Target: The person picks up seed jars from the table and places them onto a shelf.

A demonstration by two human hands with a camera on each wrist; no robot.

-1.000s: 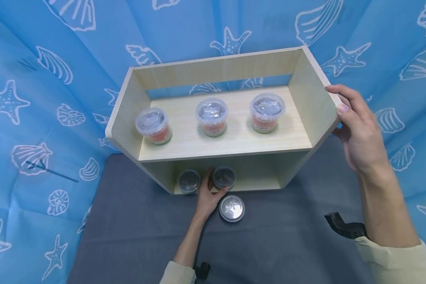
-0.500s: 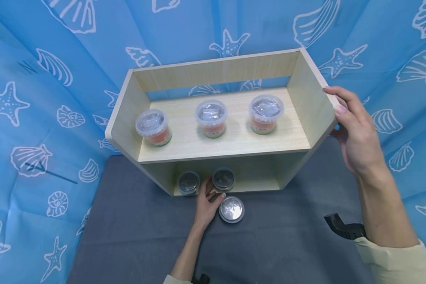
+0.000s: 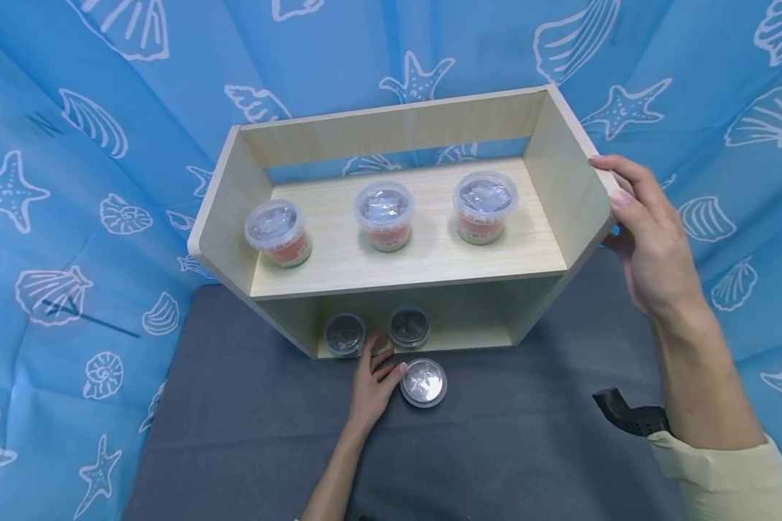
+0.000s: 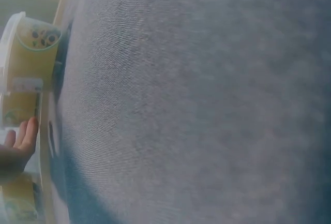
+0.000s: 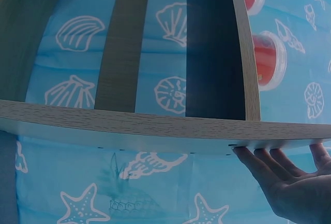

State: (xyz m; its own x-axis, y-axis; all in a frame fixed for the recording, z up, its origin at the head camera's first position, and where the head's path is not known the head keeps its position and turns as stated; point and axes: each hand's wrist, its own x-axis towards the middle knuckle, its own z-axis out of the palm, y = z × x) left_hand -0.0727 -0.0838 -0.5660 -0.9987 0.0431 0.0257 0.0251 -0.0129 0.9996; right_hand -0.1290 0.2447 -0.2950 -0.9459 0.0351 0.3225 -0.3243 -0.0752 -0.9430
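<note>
My left hand (image 3: 369, 391) is just in front of a small wooden shelf (image 3: 404, 288), fingers apart. Its thumb is at the rim of a round lidded tub (image 3: 423, 383) on the grey cloth; whether they touch I cannot tell. Its other fingertips reach the lower shelf's front edge, between two dark-topped tubs (image 3: 345, 334). In the left wrist view, the fingers (image 4: 27, 137) are beside yellow tubs (image 4: 33, 53). My right hand (image 3: 658, 242) rests against the shelf's right side panel, fairly straight fingertips (image 5: 245, 154) touching its outer face in the right wrist view.
Three clear-lidded tubs with orange contents stand on the upper shelf, among them a middle tub (image 3: 384, 215). A blue curtain (image 3: 104, 239) with white shell and starfish prints hangs behind and beside the shelf. Grey cloth (image 3: 495, 434) covers the table.
My left hand has let go of the right-hand tub on the lower shelf and drawn back toward the tub on the cloth. My right hand stays at the side panel.
</note>
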